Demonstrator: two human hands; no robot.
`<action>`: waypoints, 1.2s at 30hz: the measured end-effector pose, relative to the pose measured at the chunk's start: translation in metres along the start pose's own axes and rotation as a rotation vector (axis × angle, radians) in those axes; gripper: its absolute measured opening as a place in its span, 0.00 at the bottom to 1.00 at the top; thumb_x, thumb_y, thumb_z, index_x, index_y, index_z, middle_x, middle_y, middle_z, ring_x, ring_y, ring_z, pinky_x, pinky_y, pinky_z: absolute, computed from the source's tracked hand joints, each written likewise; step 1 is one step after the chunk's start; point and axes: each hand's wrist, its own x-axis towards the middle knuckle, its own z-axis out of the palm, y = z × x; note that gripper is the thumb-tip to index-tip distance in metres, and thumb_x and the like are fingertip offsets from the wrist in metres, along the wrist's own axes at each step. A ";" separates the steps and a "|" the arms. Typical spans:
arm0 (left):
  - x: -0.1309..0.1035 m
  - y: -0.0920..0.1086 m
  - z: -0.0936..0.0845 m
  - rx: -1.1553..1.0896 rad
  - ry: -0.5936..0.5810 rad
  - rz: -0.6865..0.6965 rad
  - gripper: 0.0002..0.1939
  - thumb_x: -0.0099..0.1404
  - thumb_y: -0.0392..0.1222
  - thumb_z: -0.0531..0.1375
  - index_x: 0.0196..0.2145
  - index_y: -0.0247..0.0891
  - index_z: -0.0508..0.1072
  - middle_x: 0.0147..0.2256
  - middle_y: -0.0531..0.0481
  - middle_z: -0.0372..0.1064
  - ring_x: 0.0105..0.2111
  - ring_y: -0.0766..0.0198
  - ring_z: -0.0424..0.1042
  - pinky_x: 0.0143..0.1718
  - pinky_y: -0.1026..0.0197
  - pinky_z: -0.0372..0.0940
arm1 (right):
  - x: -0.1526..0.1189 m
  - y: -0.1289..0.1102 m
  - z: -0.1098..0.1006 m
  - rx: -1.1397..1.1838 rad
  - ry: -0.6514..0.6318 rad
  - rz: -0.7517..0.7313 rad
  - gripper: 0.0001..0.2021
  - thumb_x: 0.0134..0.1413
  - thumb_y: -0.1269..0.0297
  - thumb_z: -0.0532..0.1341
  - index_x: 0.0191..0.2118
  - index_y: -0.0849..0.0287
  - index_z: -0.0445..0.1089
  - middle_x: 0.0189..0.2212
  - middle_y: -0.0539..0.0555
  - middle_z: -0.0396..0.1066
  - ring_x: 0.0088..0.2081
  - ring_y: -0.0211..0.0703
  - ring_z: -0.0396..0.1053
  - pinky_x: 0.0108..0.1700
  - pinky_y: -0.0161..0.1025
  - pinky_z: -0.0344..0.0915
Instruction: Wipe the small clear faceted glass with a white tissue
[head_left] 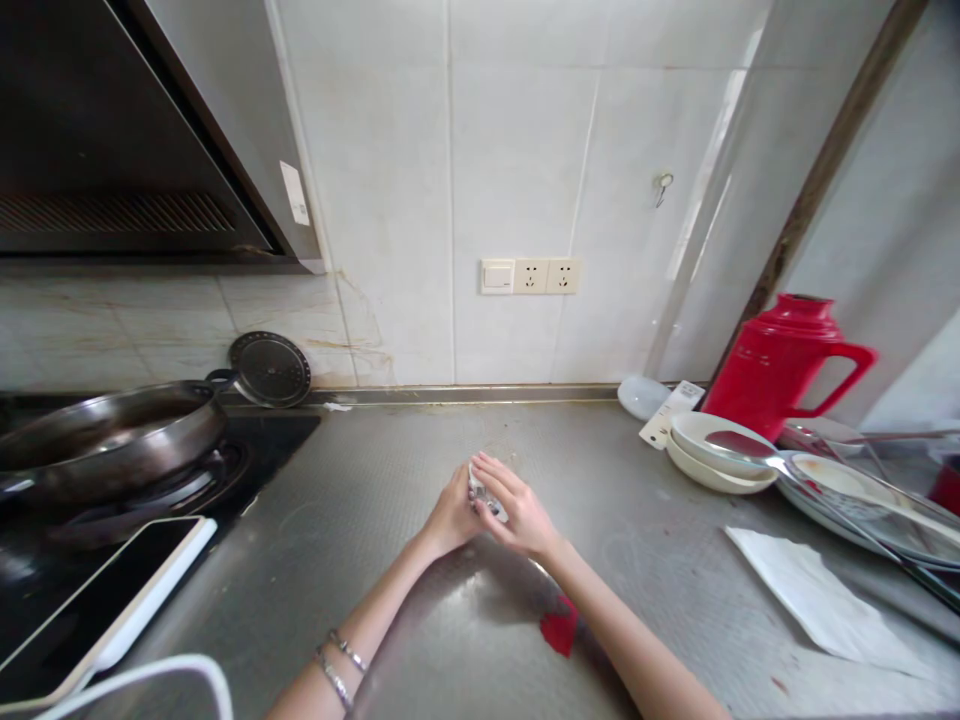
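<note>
My left hand and my right hand meet over the middle of the steel counter. Between them is a small white and silvery thing, mostly covered by fingers, so its kind does not show. Both hands are closed around it, the right one lying partly over its top. Just in front of my right forearm lies a red scrap, partly hidden by the arm. Two bracelets circle my left wrist.
To the left, a steel pan sits on the black stove, near a phone with a white cable. On the right are a red thermos, stacked bowls, plates with utensils, and a white paper sheet.
</note>
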 end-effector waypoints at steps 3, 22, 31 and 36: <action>-0.001 0.001 0.000 0.012 -0.018 -0.021 0.36 0.47 0.34 0.66 0.54 0.39 0.62 0.51 0.41 0.66 0.50 0.52 0.67 0.52 0.53 0.61 | 0.001 0.003 -0.003 0.014 0.011 0.115 0.22 0.61 0.66 0.54 0.60 0.57 0.61 0.58 0.60 0.64 0.61 0.51 0.60 0.61 0.54 0.60; 0.003 0.016 -0.004 -0.093 0.007 -0.161 0.33 0.49 0.37 0.66 0.52 0.38 0.60 0.40 0.47 0.73 0.36 0.60 0.73 0.36 0.62 0.67 | -0.002 0.004 -0.002 0.044 0.139 0.146 0.21 0.64 0.67 0.49 0.61 0.54 0.60 0.60 0.57 0.62 0.61 0.49 0.59 0.61 0.52 0.60; 0.003 0.019 -0.003 -0.032 0.040 -0.090 0.29 0.49 0.41 0.66 0.49 0.38 0.64 0.42 0.47 0.73 0.38 0.59 0.73 0.39 0.61 0.66 | -0.002 0.001 0.002 -0.038 0.100 -0.044 0.26 0.61 0.71 0.50 0.65 0.56 0.54 0.61 0.58 0.59 0.63 0.51 0.55 0.61 0.56 0.59; 0.003 0.014 -0.003 -0.011 0.042 -0.183 0.29 0.48 0.43 0.67 0.48 0.37 0.64 0.38 0.49 0.74 0.34 0.61 0.74 0.35 0.63 0.66 | -0.002 0.004 0.002 -0.036 0.161 0.047 0.24 0.63 0.69 0.50 0.63 0.55 0.56 0.60 0.59 0.60 0.61 0.49 0.59 0.59 0.52 0.63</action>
